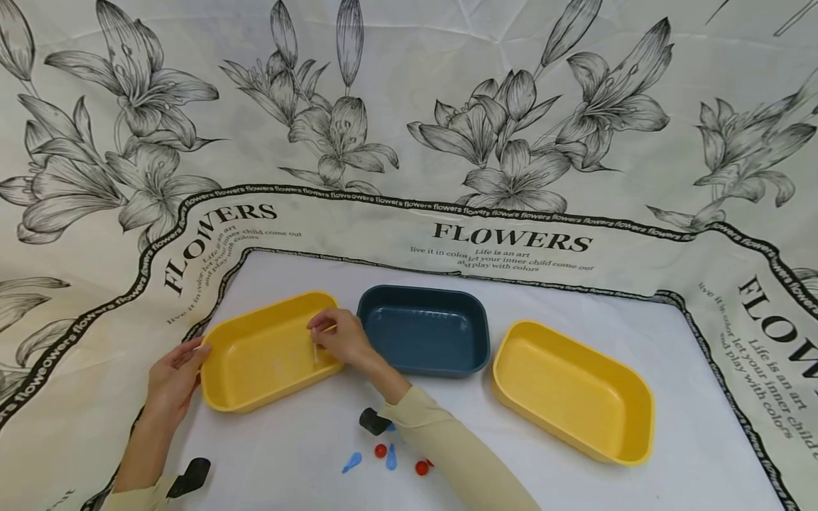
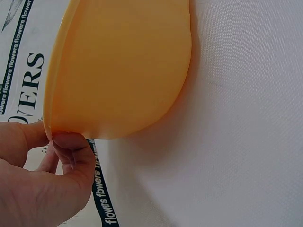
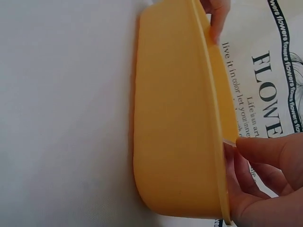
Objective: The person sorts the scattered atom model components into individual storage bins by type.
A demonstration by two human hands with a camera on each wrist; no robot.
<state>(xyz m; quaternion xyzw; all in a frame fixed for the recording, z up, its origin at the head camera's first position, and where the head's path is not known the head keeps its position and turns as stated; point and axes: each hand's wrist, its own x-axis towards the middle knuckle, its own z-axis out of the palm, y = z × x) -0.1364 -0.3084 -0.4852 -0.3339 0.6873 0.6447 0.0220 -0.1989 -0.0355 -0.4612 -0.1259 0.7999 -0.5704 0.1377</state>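
Observation:
My left hand [image 1: 172, 376] pinches the left end of a yellow tray [image 1: 220, 355] by its rim, thumb outside; the left wrist view shows this grip on the tray's wall [image 2: 123, 71]. Over the same tray's right end, my right hand [image 1: 345, 337] pinches a small, thin, translucent stick-like piece [image 1: 315, 353] that points down. In the right wrist view the right hand [image 3: 270, 175] reaches over the rim of the tray [image 3: 175, 118], and its fingers mostly hide the piece. Something faint and clear lies on the tray's floor, too indistinct to name.
A dark blue tray [image 1: 424, 337] stands in the middle, a second yellow tray [image 1: 569, 390] to its right. On the white table in front lie blue teardrop-shaped pieces [image 1: 352, 463] and red balls [image 1: 380, 451], some partly behind the right sleeve [image 1: 447, 433]. Flower-printed cloth [image 1: 511, 142] surrounds the table.

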